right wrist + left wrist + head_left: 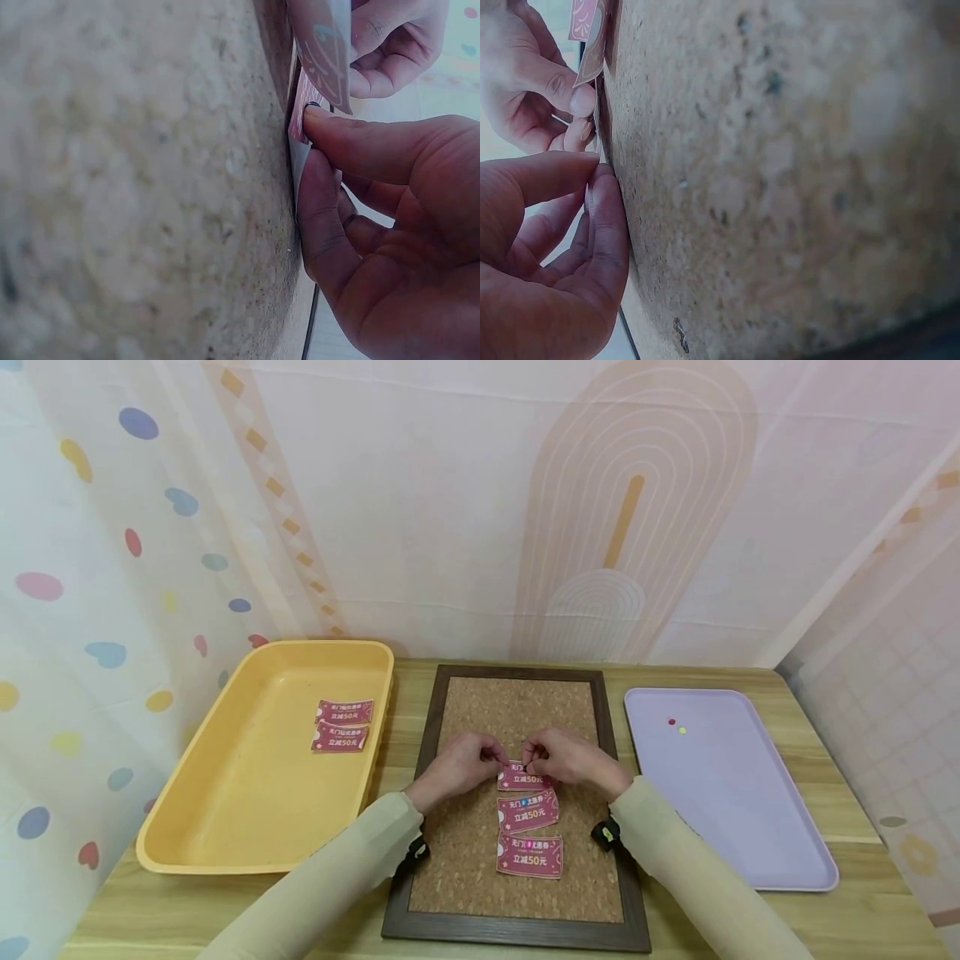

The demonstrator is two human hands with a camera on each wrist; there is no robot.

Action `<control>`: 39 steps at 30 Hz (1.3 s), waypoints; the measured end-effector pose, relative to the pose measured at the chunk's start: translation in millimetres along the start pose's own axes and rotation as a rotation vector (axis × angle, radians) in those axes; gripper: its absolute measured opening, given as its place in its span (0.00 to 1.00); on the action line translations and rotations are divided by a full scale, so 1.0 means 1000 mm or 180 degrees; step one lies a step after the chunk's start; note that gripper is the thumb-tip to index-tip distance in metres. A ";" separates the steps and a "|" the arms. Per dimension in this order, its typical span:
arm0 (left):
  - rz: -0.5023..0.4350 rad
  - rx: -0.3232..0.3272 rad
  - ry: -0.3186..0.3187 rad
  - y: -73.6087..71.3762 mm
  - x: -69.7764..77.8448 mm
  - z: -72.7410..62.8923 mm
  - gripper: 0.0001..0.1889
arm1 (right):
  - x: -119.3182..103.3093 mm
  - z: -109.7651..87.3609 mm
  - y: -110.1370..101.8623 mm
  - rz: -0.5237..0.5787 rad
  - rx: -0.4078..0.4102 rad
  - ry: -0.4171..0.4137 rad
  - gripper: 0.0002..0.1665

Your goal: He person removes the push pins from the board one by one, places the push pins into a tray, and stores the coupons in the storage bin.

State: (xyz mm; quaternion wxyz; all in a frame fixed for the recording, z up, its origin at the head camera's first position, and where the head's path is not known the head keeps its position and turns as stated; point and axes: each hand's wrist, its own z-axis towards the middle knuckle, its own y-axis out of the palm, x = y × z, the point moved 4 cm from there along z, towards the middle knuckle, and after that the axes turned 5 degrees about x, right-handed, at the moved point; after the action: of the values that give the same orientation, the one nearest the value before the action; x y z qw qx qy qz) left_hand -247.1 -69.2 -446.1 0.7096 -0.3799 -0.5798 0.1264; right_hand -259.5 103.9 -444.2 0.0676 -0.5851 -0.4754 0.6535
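My left hand (468, 762) pinches the left edge of the uppermost red coupon (512, 781), which lies on a cork board (465, 868). At that coupon's upper right, my right hand (562, 756) has its thumb and forefinger together around a small dark thumbtack (312, 104). Both sets of fingertips are right at the board's surface. Below sit a middle coupon (528, 814) with a blue thumbtack (524, 803) and a bottom coupon (528, 862) with a pink thumbtack (528, 844). In the right wrist view, the lower coupons' edge (324, 52) curls off the cork.
A yellow tub (247, 777) at the left contains two more coupons (341, 737). To the right is a lilac tray (735, 802) with a red thumbtack (672, 722) and a yellow thumbtack (682, 730). A dark wooden frame (517, 931) borders the cork. A patterned curtain hangs behind the table.
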 end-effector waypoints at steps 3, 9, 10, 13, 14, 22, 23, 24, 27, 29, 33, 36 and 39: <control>-0.0005 -0.0002 0.0003 0.000 0.000 0.000 0.05 | 0.000 0.000 0.000 0.0014 -0.0009 0.0004 0.06; -0.0018 -0.0017 -0.0047 0.000 0.001 -0.001 0.05 | 0.000 0.000 -0.001 -0.0010 -0.0023 -0.0022 0.07; -0.0015 -0.0018 -0.0054 0.000 0.001 -0.001 0.05 | 0.000 0.000 -0.001 -0.0016 -0.0023 -0.0020 0.07; -0.0006 -0.0019 -0.0071 0.000 0.001 -0.002 0.05 | 0.000 0.001 -0.001 -0.0025 -0.0027 -0.0024 0.07; 0.0002 -0.0019 -0.0071 0.000 0.001 -0.002 0.05 | 0.000 0.001 -0.001 -0.0031 -0.0029 -0.0030 0.07; 0.0005 -0.0022 -0.0079 0.000 0.001 -0.002 0.05 | -0.001 -0.001 -0.001 0.0033 -0.0033 0.0019 0.06; 0.0005 -0.0019 -0.0082 0.000 0.001 -0.002 0.05 | -0.001 -0.001 -0.001 0.0037 -0.0021 0.0019 0.05; 0.0007 -0.0018 -0.0084 0.000 0.001 -0.002 0.05 | -0.001 -0.002 -0.001 0.0039 -0.0009 0.0021 0.05; 0.0003 -0.0007 -0.0095 0.000 0.002 -0.002 0.04 | 0.000 -0.002 -0.002 0.0040 0.0017 -0.0001 0.04; -0.0006 -0.0002 -0.0110 -0.001 0.002 -0.002 0.04 | 0.000 -0.001 -0.002 0.0054 0.0016 -0.0030 0.04; -0.0022 -0.0004 -0.0135 -0.001 0.002 -0.003 0.05 | 0.001 0.000 -0.002 0.0057 -0.0032 -0.0095 0.04; -0.0009 0.0003 -0.0157 0.000 0.002 -0.002 0.05 | 0.001 0.001 -0.002 0.0012 -0.0081 -0.0111 0.05; 0.0018 0.0010 -0.0197 0.002 0.002 -0.002 0.05 | 0.003 0.001 -0.003 -0.0060 -0.0132 -0.0109 0.07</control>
State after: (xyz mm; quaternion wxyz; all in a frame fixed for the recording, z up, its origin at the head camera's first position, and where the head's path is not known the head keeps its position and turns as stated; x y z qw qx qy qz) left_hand -244.4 -67.6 -446.0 0.6916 -0.3763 -0.6002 0.1410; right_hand -262.4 106.8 -443.9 0.0535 -0.5706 -0.4955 0.6527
